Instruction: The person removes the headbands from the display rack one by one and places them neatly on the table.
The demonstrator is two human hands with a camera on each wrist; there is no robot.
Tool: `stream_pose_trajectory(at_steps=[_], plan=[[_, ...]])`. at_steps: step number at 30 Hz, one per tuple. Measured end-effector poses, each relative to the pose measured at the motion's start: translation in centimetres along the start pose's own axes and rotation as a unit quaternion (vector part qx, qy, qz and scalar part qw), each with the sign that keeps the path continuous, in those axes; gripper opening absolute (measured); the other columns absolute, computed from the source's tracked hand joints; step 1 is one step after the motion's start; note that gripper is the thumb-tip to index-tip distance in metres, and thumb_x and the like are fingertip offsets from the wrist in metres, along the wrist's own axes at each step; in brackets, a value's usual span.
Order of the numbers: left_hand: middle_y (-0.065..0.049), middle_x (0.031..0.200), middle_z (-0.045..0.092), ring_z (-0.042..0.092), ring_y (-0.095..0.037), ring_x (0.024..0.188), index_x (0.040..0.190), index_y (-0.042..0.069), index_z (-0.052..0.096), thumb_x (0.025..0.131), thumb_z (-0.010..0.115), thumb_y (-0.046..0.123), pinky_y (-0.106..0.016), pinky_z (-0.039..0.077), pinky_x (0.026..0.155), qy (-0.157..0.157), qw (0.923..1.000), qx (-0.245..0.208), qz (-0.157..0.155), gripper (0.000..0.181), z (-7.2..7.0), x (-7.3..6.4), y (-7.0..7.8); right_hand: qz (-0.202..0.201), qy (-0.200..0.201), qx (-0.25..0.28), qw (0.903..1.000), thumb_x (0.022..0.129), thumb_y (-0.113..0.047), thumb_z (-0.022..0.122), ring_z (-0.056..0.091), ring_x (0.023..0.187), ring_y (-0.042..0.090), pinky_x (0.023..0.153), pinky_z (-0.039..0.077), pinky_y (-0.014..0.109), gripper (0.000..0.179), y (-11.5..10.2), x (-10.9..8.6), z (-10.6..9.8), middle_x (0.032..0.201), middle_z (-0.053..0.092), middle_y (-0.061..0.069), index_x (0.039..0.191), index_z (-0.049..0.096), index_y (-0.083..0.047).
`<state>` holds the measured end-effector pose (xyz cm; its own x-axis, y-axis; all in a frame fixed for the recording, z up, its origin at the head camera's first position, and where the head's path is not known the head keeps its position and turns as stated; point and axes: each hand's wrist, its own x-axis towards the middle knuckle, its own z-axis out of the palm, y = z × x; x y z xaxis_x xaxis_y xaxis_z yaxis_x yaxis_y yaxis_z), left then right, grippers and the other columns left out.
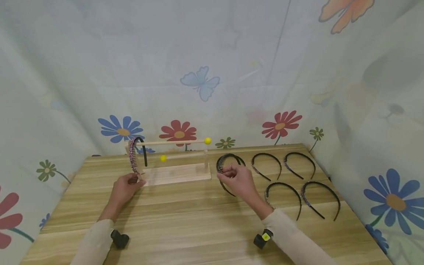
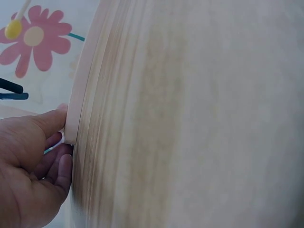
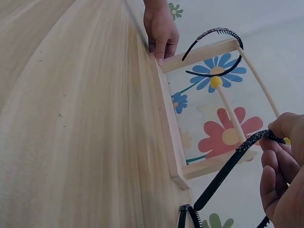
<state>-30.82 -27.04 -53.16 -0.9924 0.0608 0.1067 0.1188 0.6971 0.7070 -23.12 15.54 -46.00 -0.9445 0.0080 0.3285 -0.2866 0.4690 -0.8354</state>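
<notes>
A wooden rack (image 1: 179,173) with two yellow-tipped rods stands on the table. My left hand (image 1: 126,189) grips the left end of its base, the thumb on the edge in the left wrist view. Above that hand, a black toothed headband (image 1: 132,156) with sparkly decoration hangs at the left end of the upper rod. To the rack's right, my right hand (image 1: 239,180) pinches another black headband (image 3: 221,178) by its decorated band between thumb and fingers. In the head view it overlaps a further headband (image 1: 243,160) behind it, so their outlines partly merge.
Several more headbands lie on the right side of the table: one (image 1: 267,154) beside my right hand, another (image 1: 299,154) at the far right, and others (image 1: 283,184), (image 1: 320,183) nearer me. A flower-patterned curtain (image 1: 228,110) hangs behind the table (image 1: 185,228).
</notes>
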Motion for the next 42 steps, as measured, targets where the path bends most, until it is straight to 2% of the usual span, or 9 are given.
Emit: stream_pose_trajectory(at_steps=[11,25,30,42], plan=[[-0.032,0.129,0.063,0.064,-0.045,0.117,0.133,-0.010,0.059,0.100,0.068,0.029,-0.058,0.052,0.098,-0.003,1.0000,0.001,-0.003,0.051,0.0,-0.1,0.1,0.035,-0.001,-0.010,0.9993,0.085,-0.024,0.086,0.068,0.071,0.010,0.063,0.057,0.028,0.017,0.7,-0.9,0.2,0.078,0.074,-0.004,0.087,0.073,-0.013],[-0.032,0.129,0.063,0.064,-0.046,0.117,0.134,-0.009,0.059,0.100,0.069,0.030,-0.057,0.053,0.096,-0.005,1.0000,0.004,0.002,0.052,0.0,0.0,-0.2,0.042,0.020,-0.040,0.9982,0.081,-0.025,0.088,0.067,0.066,0.007,0.064,0.057,0.029,0.018,2.2,-1.9,0.7,0.072,0.073,-0.006,0.081,0.074,-0.014],[-0.032,0.129,0.064,0.065,-0.045,0.116,0.133,-0.009,0.060,0.100,0.069,0.029,-0.057,0.053,0.096,-0.003,1.0000,0.004,0.004,0.052,0.0,0.0,-0.1,0.056,0.015,-0.049,0.9971,0.082,-0.025,0.088,0.066,0.064,0.007,0.062,0.056,0.027,0.019,2.5,-2.4,0.8,0.070,0.072,-0.005,0.081,0.074,-0.013],[-0.031,0.129,0.064,0.064,-0.044,0.117,0.134,-0.009,0.059,0.100,0.069,0.032,-0.057,0.053,0.097,-0.005,1.0000,0.000,0.002,0.054,0.0,0.0,-0.3,0.064,0.017,-0.065,0.9956,0.080,-0.024,0.089,0.066,0.064,0.006,0.064,0.056,0.028,0.018,3.6,-3.2,1.2,0.070,0.071,-0.007,0.079,0.074,-0.015]])
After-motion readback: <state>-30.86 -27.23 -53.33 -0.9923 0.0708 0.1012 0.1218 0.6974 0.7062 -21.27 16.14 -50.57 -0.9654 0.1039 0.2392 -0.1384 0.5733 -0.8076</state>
